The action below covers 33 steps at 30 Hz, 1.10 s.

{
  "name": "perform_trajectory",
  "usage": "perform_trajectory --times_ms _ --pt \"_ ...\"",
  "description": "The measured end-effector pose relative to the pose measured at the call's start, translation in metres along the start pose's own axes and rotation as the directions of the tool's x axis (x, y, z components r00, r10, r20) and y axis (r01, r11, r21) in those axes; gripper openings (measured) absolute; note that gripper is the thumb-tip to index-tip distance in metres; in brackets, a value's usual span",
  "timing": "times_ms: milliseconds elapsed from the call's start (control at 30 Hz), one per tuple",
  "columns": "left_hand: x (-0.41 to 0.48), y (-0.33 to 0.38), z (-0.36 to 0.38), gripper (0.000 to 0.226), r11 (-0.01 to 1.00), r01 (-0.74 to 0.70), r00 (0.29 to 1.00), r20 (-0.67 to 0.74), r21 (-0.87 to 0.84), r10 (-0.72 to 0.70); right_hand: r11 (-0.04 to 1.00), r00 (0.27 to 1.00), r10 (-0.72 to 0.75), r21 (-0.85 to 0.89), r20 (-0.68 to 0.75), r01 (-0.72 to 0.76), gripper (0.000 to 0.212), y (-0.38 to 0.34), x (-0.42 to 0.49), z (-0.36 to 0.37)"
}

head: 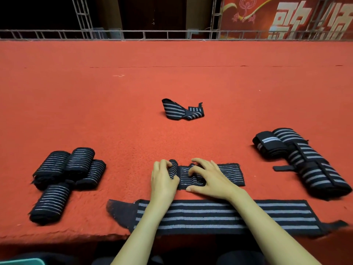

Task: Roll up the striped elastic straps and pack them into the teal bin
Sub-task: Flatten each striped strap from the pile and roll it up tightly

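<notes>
A thin-striped black strap (227, 174) lies flat on the red carpeted surface (133, 92), its left end wound into a small roll (173, 170). My left hand (163, 180) grips that roll, fingers curled over it. My right hand (208, 178) presses curled fingertips on the strap just right of the roll. A wide-striped strap (219, 217) lies flat under my forearms at the near edge. Several finished rolls (66, 169) sit at the left. A corner of the teal bin (21, 262) shows at the bottom left.
A pile of wide-striped rolled straps (305, 161) lies at the right. A loose, half-unrolled strap (181, 110) sits farther out at the centre. A metal truss rail (172, 34) runs along the far edge, with a red banner (286, 16) behind it.
</notes>
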<state>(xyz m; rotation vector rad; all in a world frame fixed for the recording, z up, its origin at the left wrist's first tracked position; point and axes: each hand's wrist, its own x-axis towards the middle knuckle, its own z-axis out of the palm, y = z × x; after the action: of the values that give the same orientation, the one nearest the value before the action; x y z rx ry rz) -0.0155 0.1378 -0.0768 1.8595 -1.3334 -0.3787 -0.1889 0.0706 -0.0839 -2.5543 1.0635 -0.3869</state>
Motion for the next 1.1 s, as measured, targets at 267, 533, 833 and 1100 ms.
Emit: perform_trajectory --times_ms 267,533,833,1100 --pt "-0.005 0.007 0.013 0.008 0.979 -0.141 0.983 0.094 -0.148 0.156 0.999 0.998 0.050 0.005 -0.036 -0.049 0.049 0.014 -0.011 -0.006" --pt "0.001 -0.001 0.001 0.030 0.944 0.130 0.969 0.242 -0.304 -0.055 0.989 0.993 0.119 0.085 -0.007 -0.118 0.046 0.035 -0.030 -0.021" --pt "0.005 0.019 0.014 0.035 0.972 0.170 0.970 0.204 -0.163 -0.135 0.990 0.992 0.126 0.057 -0.017 -0.125 0.044 0.030 -0.025 -0.021" --pt "0.015 -0.022 -0.030 0.035 0.964 0.213 0.977 0.005 -0.159 -0.215 0.999 1.000 0.013 0.045 -0.006 -0.013 0.041 -0.012 0.020 0.009"
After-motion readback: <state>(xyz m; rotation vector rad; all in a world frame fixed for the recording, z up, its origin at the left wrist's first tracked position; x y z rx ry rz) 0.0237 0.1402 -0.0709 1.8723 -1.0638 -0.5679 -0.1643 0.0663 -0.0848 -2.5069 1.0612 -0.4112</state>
